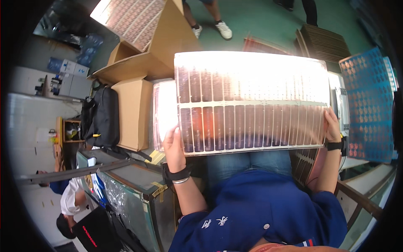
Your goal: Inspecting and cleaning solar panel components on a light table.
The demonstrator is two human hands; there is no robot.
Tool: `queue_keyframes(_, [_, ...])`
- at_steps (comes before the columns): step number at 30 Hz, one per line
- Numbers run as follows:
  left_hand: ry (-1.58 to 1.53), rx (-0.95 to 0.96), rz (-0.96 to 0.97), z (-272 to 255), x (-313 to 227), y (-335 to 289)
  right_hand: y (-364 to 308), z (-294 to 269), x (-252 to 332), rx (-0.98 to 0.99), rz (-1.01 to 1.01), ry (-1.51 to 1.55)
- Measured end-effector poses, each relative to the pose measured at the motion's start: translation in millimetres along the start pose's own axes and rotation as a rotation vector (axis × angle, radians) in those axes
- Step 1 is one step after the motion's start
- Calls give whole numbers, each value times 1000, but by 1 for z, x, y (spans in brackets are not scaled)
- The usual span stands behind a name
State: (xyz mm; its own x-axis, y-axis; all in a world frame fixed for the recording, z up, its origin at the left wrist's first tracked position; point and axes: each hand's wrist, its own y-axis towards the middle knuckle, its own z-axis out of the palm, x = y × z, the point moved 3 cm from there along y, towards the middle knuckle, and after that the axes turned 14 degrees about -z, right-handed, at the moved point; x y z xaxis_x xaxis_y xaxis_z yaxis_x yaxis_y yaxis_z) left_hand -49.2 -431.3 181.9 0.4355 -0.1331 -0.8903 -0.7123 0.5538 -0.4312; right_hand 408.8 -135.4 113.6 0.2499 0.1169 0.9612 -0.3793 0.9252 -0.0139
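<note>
Copper panel (252, 101) held up btwn hands: left hand (173, 145) grips lower-left edge, right hand (332, 126) grips right edge

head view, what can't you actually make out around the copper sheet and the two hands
- Head view: the copper sheet's upper half is washed out by glare.
- Left hand: fingers hidden behind the sheet, only the thumb side shows.
- Right hand: fingers likewise hidden.
- Lap under the sheet: covered by it.
</note>
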Motion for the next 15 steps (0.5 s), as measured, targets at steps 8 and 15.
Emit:
queue_keyframes(8, [-15,-14,-37,-3,-7,-5,0,19,6,-44,-15,-52])
queue_keyframes(15, [32,-44,27,3,-10,-3,2,11,0,-76,4,-28])
